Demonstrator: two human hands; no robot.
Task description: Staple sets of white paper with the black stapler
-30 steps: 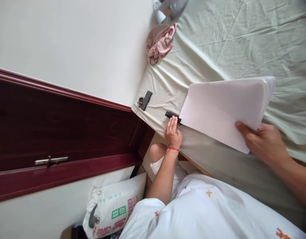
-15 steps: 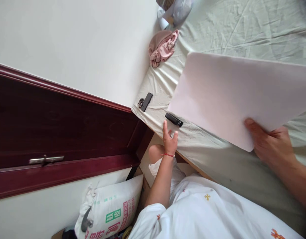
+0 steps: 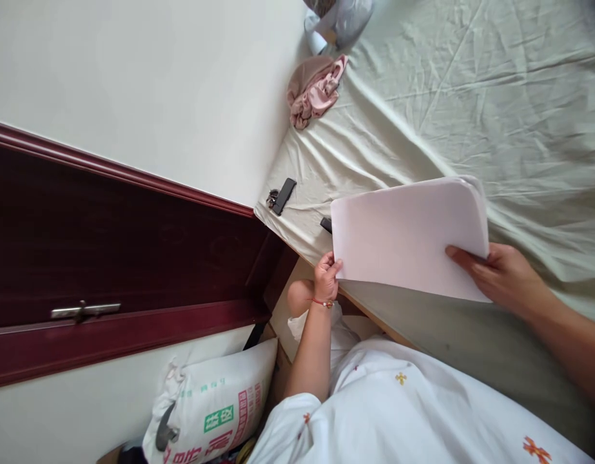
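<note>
A white sheet of paper (image 3: 403,238), perhaps several sheets together, is held up between my two hands above the near edge of the bed. My left hand (image 3: 327,277), with a red string at the wrist, pinches its lower left corner between thumb and fingers. My right hand (image 3: 500,274) grips the right end, thumb on top, and the paper curves upward there. A small black object (image 3: 326,224) lies on the bedsheet just beyond my left hand, mostly hidden behind the paper.
Farther left on the bedsheet (image 3: 519,129) lies another black object (image 3: 284,196) beside a small metallic bunch. Pink cloth (image 3: 316,93) and a plastic bag (image 3: 352,22) sit along the wall. A dark red wooden panel (image 3: 108,258) and a printed white sack (image 3: 220,399) are at left.
My left hand has closed on the paper's left corner. My right hand has moved left and lower with the paper, which now covers most of the nearer black object.
</note>
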